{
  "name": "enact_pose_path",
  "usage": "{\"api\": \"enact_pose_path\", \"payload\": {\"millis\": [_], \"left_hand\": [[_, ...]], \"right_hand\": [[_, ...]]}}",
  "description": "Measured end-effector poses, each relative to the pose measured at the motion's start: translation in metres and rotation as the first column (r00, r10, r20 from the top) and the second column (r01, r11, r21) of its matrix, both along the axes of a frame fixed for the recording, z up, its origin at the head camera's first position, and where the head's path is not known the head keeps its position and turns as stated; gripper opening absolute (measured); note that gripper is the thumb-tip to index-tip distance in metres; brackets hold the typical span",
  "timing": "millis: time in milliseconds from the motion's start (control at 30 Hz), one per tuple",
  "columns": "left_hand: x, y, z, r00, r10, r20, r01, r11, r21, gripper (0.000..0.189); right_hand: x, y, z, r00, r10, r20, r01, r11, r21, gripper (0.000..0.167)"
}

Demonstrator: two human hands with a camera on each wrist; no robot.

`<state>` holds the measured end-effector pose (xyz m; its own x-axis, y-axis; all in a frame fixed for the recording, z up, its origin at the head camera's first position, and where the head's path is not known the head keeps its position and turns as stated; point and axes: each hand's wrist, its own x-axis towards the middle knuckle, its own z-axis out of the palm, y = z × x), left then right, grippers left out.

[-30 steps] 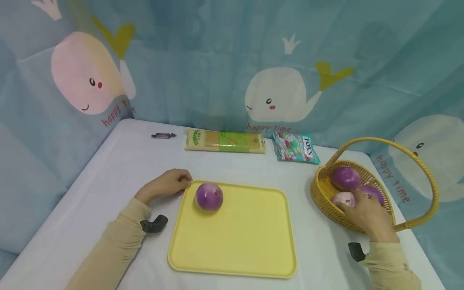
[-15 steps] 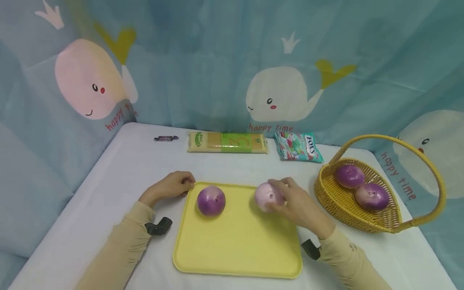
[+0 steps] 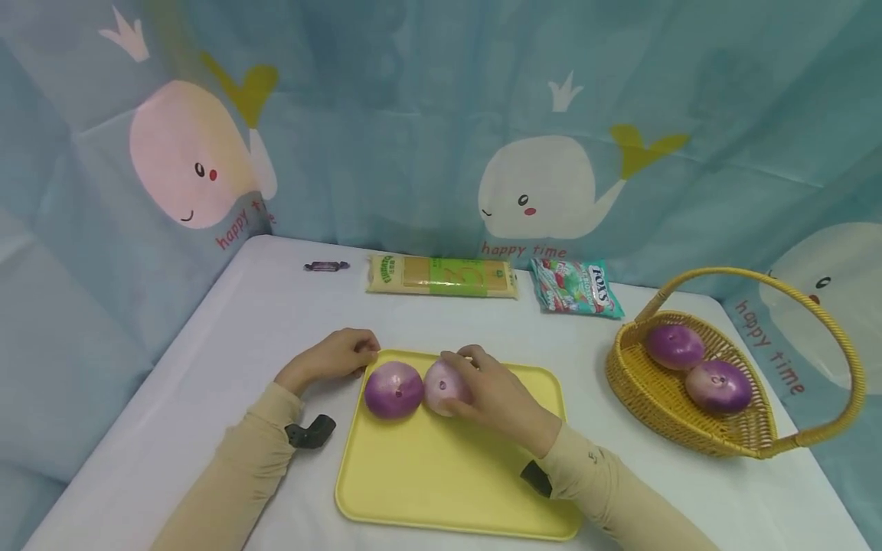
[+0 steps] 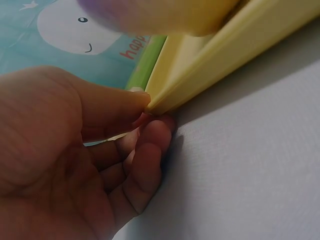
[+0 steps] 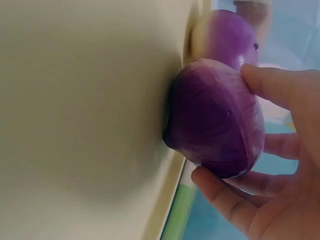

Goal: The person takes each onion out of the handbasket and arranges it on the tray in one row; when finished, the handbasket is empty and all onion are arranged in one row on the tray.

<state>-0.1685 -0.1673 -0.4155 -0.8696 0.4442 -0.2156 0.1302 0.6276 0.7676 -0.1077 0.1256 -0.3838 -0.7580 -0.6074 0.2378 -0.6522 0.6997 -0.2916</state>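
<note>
In the head view my right hand [image 3: 499, 398] holds a pale purple onion [image 3: 442, 386] over the upper part of the yellow tray [image 3: 441, 490]. The right wrist view shows thumb and fingers round this onion [image 5: 215, 120], whose underside is dark purple; whether it touches the tray is unclear. Close on its left, another purple-and-white onion [image 3: 393, 390] sits in the tray's far left corner. My left hand [image 3: 338, 356] pinches that corner; in the left wrist view the thumb lies on the tray rim [image 4: 165, 100], with fingers curled below.
At the right stands a wicker basket [image 3: 644, 402] with a tall handle, holding two purple onions [image 3: 719, 386]. Along the back lie a wrapped candy [image 3: 327, 266], a long yellow-green noodle packet [image 3: 441, 276] and a teal FOX'S candy bag [image 3: 577, 288]. A whale-print curtain [image 3: 413, 138] hangs behind.
My right hand has taken the pale onion out of the basket and carried it left over the tray, up beside the other onion. My left hand stays at the tray corner.
</note>
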Motion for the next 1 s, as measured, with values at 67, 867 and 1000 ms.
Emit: {"api": "enact_pose_path", "payload": {"millis": [67,867,1000], "left_hand": [[0.0,0.001,-0.002,1.0,-0.004,0.005,0.004,1.0,0.007,0.015],[-0.005,-0.007,0.003,0.999,-0.039,-0.033,0.039,0.999,-0.013,0.012],[-0.003,-0.003,-0.002,1.0,-0.025,-0.016,0.025,1.0,0.012,0.013]], "right_hand": [[0.0,-0.003,-0.001,1.0,-0.001,0.009,0.001,1.0,0.008,0.065],[0.004,0.246,0.038,0.616,-0.788,0.001,0.763,0.597,0.248,0.048],[0.001,0.266,0.039,0.586,-0.808,0.068,0.747,0.57,0.342,0.046]]}}
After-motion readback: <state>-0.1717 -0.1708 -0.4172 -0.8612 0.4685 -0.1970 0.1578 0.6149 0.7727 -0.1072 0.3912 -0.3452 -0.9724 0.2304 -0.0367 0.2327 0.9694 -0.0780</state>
